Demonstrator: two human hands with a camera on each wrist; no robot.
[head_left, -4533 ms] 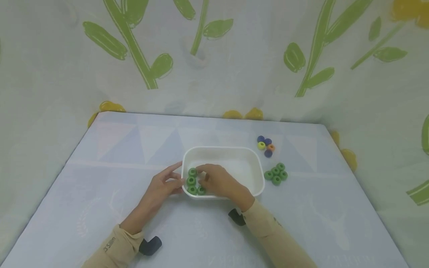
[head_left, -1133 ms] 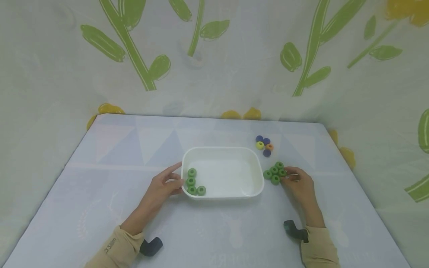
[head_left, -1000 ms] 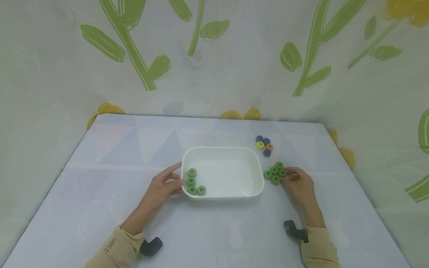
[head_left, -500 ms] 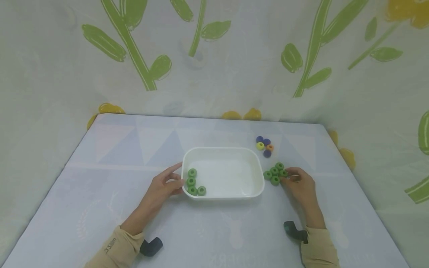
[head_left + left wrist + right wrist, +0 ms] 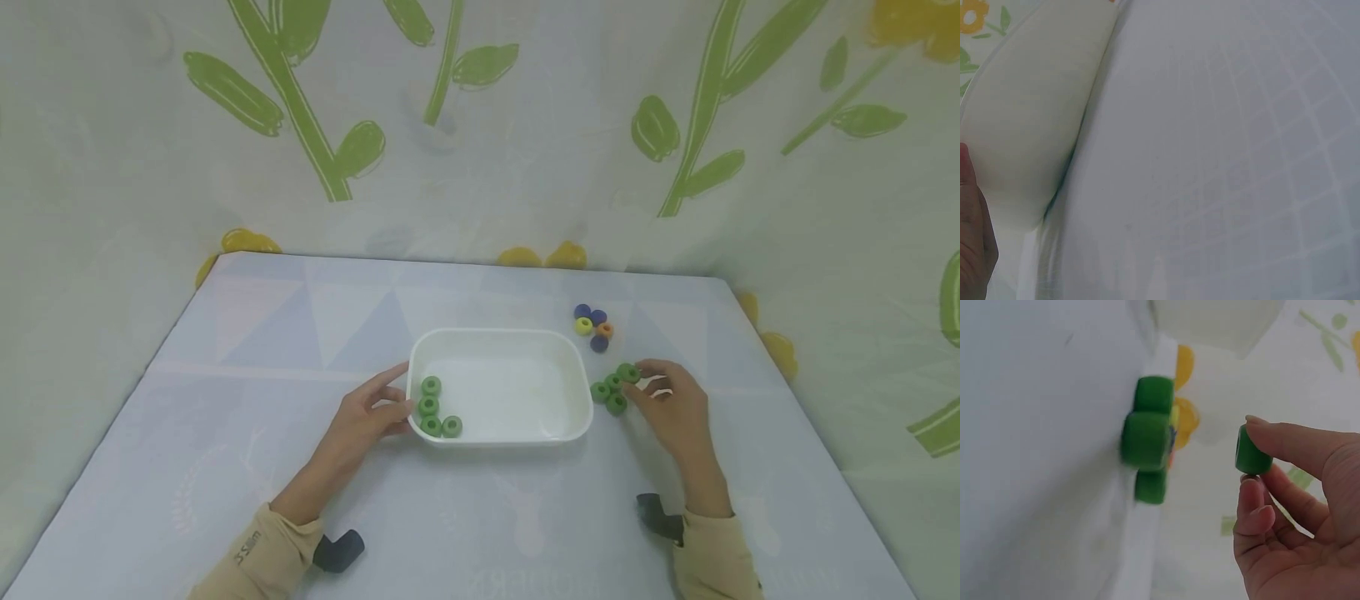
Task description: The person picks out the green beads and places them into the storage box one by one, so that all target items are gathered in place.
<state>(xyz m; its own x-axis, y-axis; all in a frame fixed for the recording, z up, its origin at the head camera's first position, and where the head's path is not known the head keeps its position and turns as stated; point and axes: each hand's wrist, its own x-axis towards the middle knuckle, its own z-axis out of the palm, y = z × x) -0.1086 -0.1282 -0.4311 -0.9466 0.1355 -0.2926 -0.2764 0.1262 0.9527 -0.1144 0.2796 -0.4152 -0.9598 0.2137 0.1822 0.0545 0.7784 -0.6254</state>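
My right hand (image 5: 672, 408) pinches a green bead (image 5: 1252, 452) between thumb and fingers, raised off the table in the right wrist view. Below it several other green beads (image 5: 600, 392) sit in a cluster just right of the white tray. My left hand (image 5: 367, 417) touches the tray's left end with thumb and fingers spread along the outer wall. In the left wrist view, part of the left hand (image 5: 972, 228) lies against the white tray (image 5: 1038, 119). Inside the tray (image 5: 517, 439), several green beads (image 5: 428, 406) line its left end and front left corner.
Behind the green cluster lies a small group of beads: blue beads (image 5: 598, 317), a yellow bead (image 5: 583, 327) and an orange bead (image 5: 605, 331). A pale patterned cloth covers the table (image 5: 300, 317). A leaf-printed curtain (image 5: 480, 167) hangs behind it.
My right hand was inside the tray's left side, then went to the green cluster on the right. It now lifts one bead from there. The left hand stays at the tray's end.
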